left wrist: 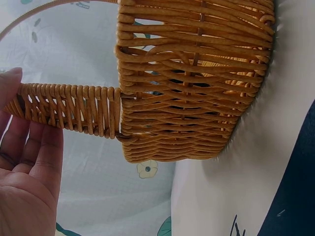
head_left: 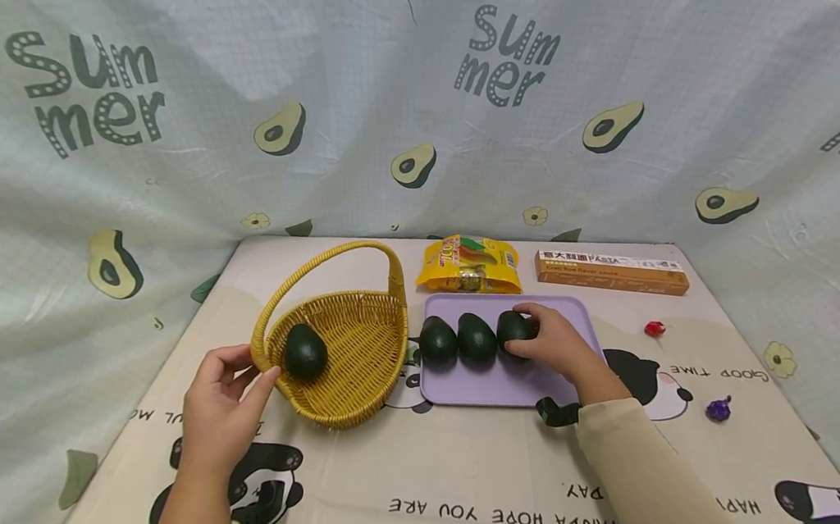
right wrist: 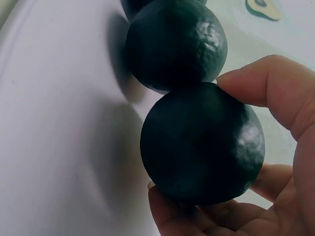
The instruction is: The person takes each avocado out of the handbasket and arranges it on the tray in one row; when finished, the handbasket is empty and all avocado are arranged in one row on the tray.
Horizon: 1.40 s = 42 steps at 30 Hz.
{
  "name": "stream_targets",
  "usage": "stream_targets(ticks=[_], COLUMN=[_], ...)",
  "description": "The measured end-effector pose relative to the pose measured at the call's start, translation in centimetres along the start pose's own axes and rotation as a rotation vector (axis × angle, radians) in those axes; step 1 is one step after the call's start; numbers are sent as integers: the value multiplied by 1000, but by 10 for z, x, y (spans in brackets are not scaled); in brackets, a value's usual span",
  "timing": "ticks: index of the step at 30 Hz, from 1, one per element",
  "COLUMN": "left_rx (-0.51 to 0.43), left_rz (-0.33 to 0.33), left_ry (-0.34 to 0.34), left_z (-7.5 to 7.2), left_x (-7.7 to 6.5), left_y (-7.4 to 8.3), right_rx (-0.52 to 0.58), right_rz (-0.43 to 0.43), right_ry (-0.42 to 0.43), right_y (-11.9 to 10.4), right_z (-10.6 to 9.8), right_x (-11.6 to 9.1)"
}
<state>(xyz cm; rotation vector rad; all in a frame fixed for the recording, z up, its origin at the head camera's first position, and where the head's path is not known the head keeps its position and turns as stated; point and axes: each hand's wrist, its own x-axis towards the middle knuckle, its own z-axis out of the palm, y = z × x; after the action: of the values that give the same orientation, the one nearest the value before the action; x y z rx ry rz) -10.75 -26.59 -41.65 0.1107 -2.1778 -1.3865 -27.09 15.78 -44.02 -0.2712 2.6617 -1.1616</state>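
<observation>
A yellow wicker basket with a tall arched handle stands left of centre, with one dark green avocado inside it. My left hand grips the basket's handle at its left base, thumb on one side and fingers on the other, as the left wrist view shows. On the lilac tray three avocados sit in a row. The rightmost avocado is pinched between the thumb and fingers of my right hand. Beside it in the row are the middle avocado and the left avocado.
Behind the tray lie a yellow snack packet and a brown pasta box. To the right are a small red object and a small purple one. A printed curtain hangs around the table's back and sides.
</observation>
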Motion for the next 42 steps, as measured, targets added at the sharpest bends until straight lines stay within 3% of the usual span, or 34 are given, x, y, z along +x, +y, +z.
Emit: stream_targets(ticks=[16,42], left_rx=[1,9], left_rz=[-8,-14], left_ry=[4,7], left_z=[1,1], left_x=[0,-1], left_y=[1,-1], right_rx=[-62,-49], right_rz=[1,-57], right_ry=[-31,-42], right_y=[2,6], right_z=[1,-3], right_x=[1,-5])
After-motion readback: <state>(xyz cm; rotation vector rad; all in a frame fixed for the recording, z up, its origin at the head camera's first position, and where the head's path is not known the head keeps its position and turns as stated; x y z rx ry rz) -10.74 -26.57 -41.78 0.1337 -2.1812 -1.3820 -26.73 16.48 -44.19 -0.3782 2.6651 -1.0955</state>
